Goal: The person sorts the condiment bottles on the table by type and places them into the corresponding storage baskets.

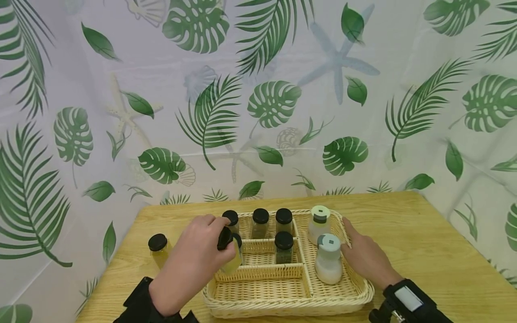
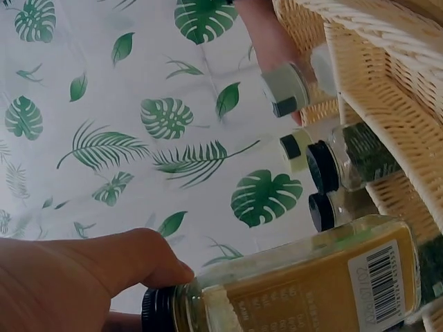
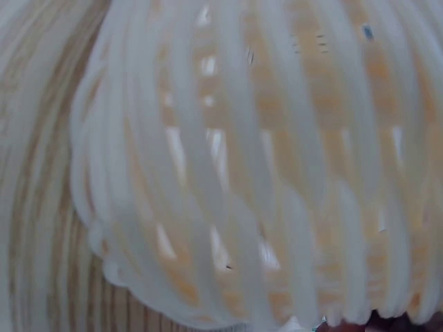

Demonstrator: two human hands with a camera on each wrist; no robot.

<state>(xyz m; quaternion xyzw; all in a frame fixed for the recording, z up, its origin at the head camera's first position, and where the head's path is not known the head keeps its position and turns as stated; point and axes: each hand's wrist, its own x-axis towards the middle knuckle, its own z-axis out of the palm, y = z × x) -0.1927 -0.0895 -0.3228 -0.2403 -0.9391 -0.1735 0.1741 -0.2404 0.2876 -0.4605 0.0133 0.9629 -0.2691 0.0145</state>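
My left hand (image 1: 198, 251) pinches a spice jar (image 1: 233, 264) near its black cap and holds it over the left side of a woven basket (image 1: 291, 309). In the left wrist view this glass jar (image 2: 304, 287) lies tilted, with yellow-brown contents and a barcode label. Part of it is hidden behind my hand in the head view. My right hand (image 1: 369, 258) grips the basket's right rim, thumb at the inner side. The right wrist view has only blurred basket weave (image 3: 263, 159) close up.
Several black-capped jars (image 1: 284, 247) stand in the basket's back and middle left compartments. Two pale-lidded shakers (image 1: 329, 260) stand in the long right compartment. Another black-capped jar (image 1: 158, 246) is on the wooden table (image 1: 436, 251), left of the basket. A leaf-patterned cloth (image 1: 258, 112) hangs behind.
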